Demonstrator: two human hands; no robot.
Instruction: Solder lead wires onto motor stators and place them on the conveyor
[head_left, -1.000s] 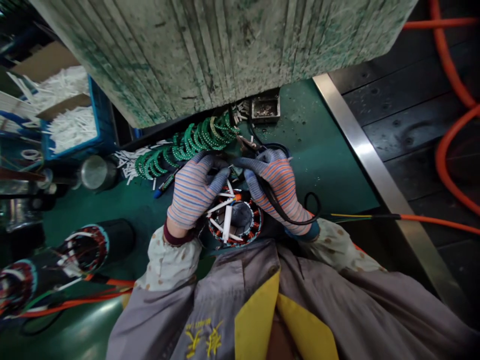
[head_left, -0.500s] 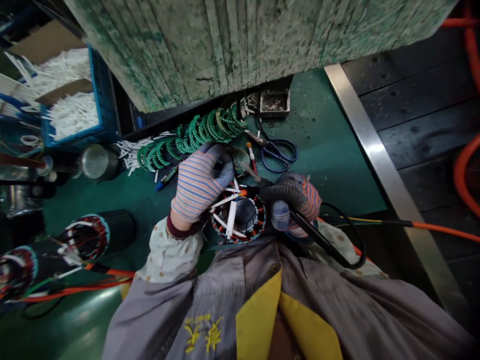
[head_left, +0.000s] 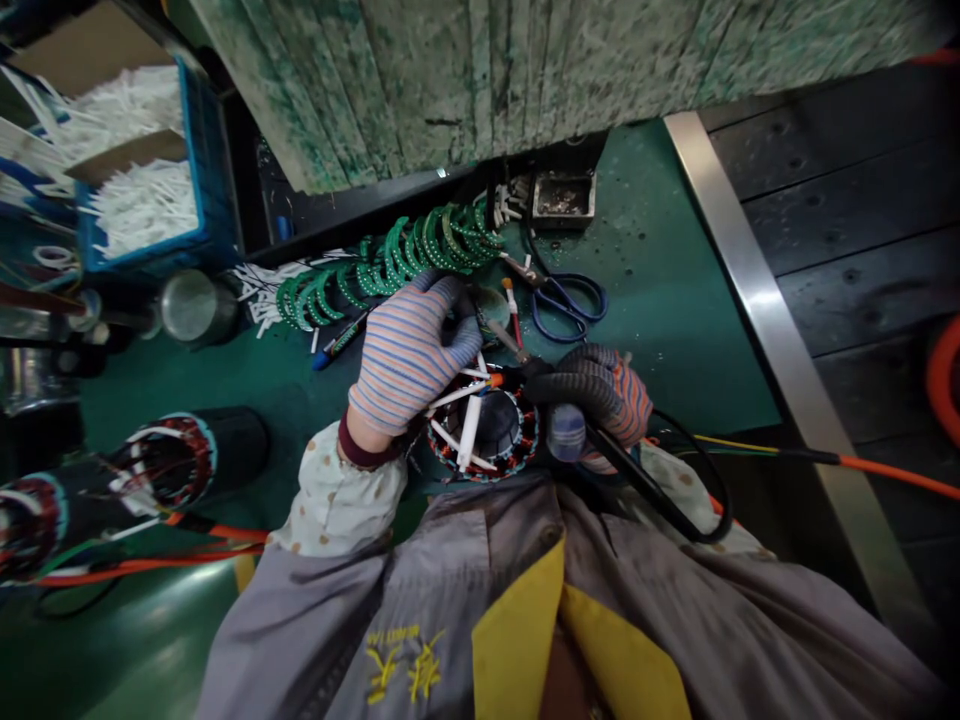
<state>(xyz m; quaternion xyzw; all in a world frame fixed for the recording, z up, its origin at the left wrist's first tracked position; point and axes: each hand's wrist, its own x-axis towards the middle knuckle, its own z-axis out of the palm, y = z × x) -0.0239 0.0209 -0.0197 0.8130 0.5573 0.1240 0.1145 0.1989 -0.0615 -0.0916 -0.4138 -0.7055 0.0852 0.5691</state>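
Note:
A motor stator (head_left: 529, 445) with orange-and-black lacing and white sleeves (head_left: 470, 432) across its opening stands upright just in front of my body. My left hand (head_left: 412, 350), in a striped glove with dark fingertips, is closed in a pinch above the stator's far left rim; what the fingers hold is hidden. My right hand (head_left: 611, 395), gloved alike, is wrapped round a soldering iron (head_left: 536, 368). The iron's metal tip points up and left, beyond the far rim, close to my left fingertips. A black cable trails from its rear end. An orange-ended lead lies over the stator.
Blue scissors (head_left: 566, 305) and a small brush (head_left: 512, 310) lie beyond my hands. Green lacing coils (head_left: 405, 255) run along the back, near a metal tray (head_left: 564, 200). Left are a blue bin (head_left: 214, 215) of white sleeves, a metal tin (head_left: 196, 308) and wound stators (head_left: 240, 445).
The view has shifted slightly, so the bench items appear a little displaced. Both hands keep nearly the same grip and position over the stator.

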